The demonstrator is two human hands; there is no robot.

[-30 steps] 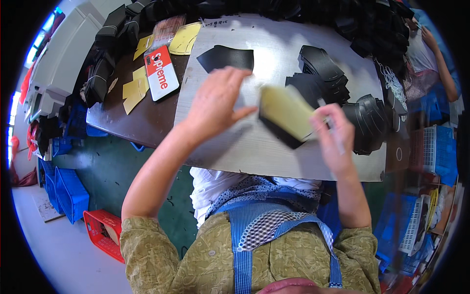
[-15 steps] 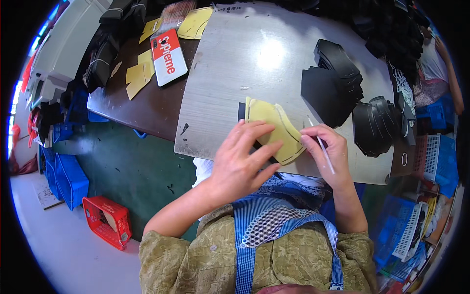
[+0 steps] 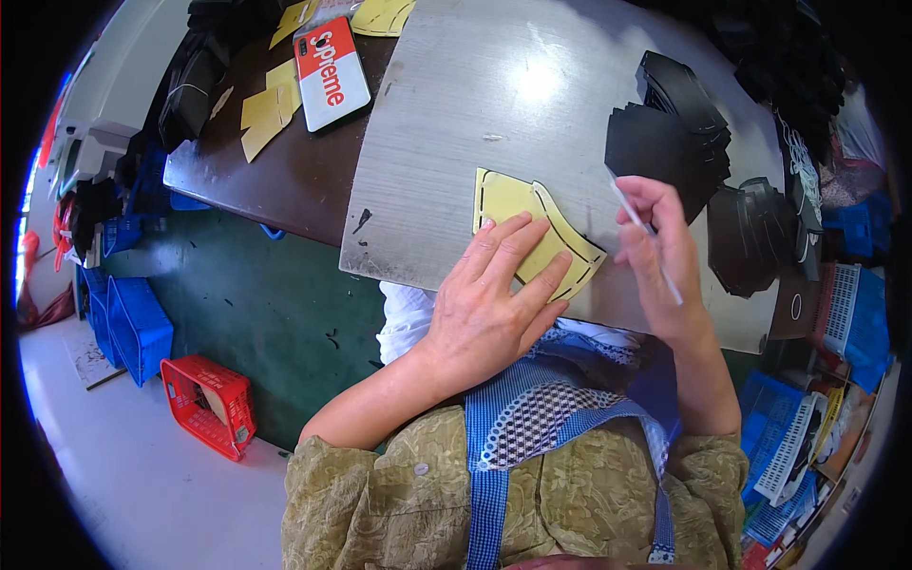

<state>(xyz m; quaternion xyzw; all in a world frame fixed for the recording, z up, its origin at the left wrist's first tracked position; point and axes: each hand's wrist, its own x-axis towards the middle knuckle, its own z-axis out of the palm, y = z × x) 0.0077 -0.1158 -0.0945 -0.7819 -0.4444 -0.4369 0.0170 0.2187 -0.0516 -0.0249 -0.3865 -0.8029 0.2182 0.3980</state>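
A flat yellow curved card pattern [image 3: 532, 233] is pressed down under the spread left hand [image 3: 494, 304]; a thin silver pen [image 3: 644, 237] is held in the right hand [image 3: 665, 256], just beside it.

A dark brown worktop [image 3: 285, 180] carries a grey metal sheet [image 3: 494, 85] with a bright glare of light on it. Below lies a green floor [image 3: 256, 304], paler at the left, where blue crates [image 3: 133, 323] and a red crate [image 3: 209, 404] stand.
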